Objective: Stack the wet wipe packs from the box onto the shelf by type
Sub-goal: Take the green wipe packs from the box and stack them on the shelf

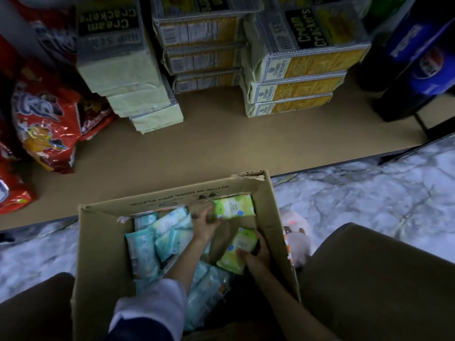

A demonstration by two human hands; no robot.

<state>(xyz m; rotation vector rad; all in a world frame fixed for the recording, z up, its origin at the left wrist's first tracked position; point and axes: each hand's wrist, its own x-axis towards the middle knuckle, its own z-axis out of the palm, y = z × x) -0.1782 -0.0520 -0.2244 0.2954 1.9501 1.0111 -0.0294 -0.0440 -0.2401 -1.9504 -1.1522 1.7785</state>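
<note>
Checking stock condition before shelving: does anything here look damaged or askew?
Yes. The brown cardboard box has a torn, crushed far right corner, and the pale blue wipe packs inside lie jumbled at tilted angles.

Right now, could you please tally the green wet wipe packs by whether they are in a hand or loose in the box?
Green pack in the left hand: 1, far green pack
Green pack in the right hand: 1, near green pack
Green packs lying loose in the box: 0 visible
Total: 2
</note>
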